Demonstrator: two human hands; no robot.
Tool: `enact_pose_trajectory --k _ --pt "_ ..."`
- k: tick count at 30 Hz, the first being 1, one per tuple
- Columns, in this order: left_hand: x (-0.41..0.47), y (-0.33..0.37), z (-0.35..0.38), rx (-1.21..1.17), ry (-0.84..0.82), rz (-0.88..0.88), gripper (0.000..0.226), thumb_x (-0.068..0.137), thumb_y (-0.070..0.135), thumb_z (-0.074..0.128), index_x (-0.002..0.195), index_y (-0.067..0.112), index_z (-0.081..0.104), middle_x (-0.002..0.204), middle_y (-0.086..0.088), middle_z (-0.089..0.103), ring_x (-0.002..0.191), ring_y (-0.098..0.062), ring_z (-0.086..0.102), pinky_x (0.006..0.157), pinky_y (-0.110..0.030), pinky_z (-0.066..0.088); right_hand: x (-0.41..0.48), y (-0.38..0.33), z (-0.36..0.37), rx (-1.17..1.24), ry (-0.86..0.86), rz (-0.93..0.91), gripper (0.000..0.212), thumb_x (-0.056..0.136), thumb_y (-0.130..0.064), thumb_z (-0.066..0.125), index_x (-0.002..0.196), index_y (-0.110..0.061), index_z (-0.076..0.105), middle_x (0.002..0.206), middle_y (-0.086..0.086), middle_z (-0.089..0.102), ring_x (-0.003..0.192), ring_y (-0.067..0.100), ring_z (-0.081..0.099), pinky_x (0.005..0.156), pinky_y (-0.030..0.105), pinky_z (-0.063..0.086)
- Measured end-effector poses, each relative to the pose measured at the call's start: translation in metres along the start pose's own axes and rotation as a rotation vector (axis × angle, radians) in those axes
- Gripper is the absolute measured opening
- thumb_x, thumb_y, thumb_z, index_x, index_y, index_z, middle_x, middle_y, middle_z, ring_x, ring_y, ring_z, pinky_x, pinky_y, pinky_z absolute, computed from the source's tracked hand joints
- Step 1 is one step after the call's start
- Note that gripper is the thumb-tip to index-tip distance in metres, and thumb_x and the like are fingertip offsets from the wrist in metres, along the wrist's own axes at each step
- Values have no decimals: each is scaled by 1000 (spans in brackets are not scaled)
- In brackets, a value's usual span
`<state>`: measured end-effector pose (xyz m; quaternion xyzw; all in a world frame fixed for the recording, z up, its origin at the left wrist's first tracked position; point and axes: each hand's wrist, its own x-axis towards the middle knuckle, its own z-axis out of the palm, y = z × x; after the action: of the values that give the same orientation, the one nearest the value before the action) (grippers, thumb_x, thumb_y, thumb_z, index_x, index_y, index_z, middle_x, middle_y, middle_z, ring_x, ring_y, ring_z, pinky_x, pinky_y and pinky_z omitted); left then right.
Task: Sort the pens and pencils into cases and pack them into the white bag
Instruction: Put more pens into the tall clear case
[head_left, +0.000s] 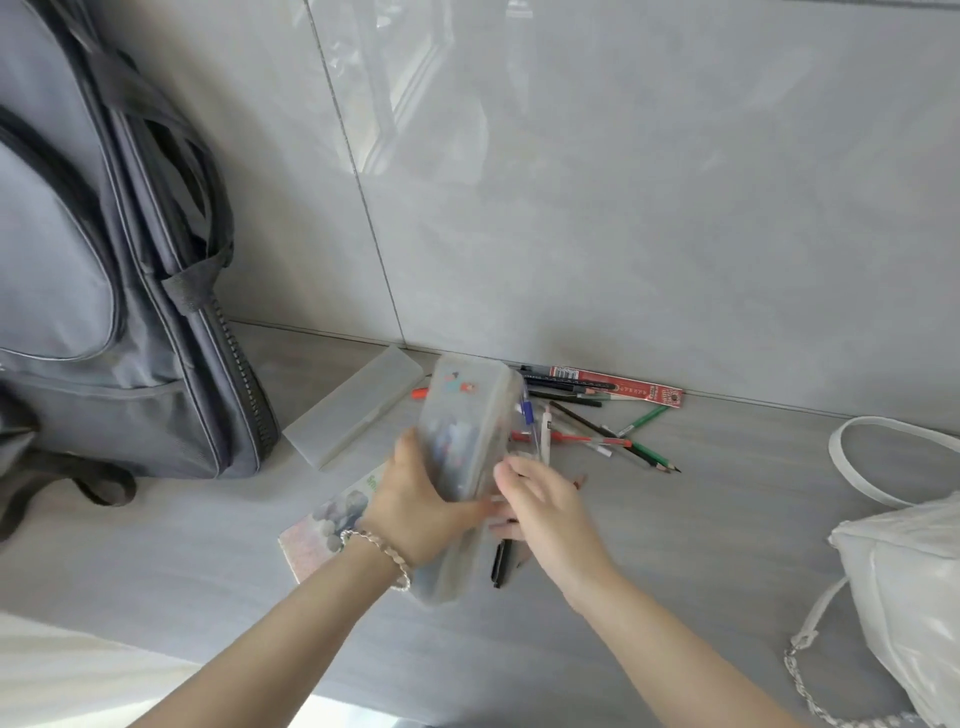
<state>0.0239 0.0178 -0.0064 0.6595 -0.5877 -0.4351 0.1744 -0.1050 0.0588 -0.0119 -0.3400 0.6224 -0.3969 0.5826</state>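
Two cases are in sight: a clear case (467, 426) w/ a cartoon print, held up off the counter (701, 545), and a frosted case (353, 410) lying flat just left of it, toward the wall.

Grip: the left hand (415, 499) is clamped on the clear case from its left side, thumb up along the edge, fingers wrapped round the underside. The right hand (540, 499) is at the clear case's near right edge. It's smeared by motion blur, so I can't tell if it pinches the lid, holds a pen or only touches.

Progress, as a guess: coloured shapes show thru the clear case, prob. pens, so sorting looks begun but not far along. Plenty is left:
- Loose pens and pencils (597, 431) lie in a crossed heap right of the clear case.
- A red pencil box (623, 387) sits beyond the heap against the wall.
- A black pen (501, 561) lies just under the clear case's near end.

Packing seems not started. The white bag (904, 571) sits well right of the clear case, cut off by the frame edge, its mouth not visible.

A grey bag (104, 260) leans far left of the clear case. A booklet (322, 525) lies left of its near end, half hidden by the left wrist.

Hard to make out:
- how many items are inside the clear case (cloudy walls + blur)
- whether its lid is open
- whether the frosted case holds anything
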Motion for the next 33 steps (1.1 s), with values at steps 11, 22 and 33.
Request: enact_pose_trajectory --k 11,22,33 --pt "24 -39 -78 260 177 -145 84 58 26 80 125 20 29 106 -1 36 109 -29 42 92 -39 42 86 28 67 -1425 -55 -226 58 93 -41 46 136 -6 29 128 19 48 116 32 48 88 38 43" --pt "33 -65 -74 289 88 -224 84 56 26 80 123 18 31 104 -4 37 101 -28 42 87 -37 42 70 0 -1 -1214 -69 -333 32 89 0 43 115 -9 60 118 9 53 106 28 54 83 33 42" --pt "37 -75 -91 475 70 -212 83 52 30 79 121 20 33 102 -5 41 104 -32 45 88 -39 44 79 26 55 -1383 -401 -414 97 77 -29 72 147 -11 7 155 9 13 143 24 10 117 37 6"
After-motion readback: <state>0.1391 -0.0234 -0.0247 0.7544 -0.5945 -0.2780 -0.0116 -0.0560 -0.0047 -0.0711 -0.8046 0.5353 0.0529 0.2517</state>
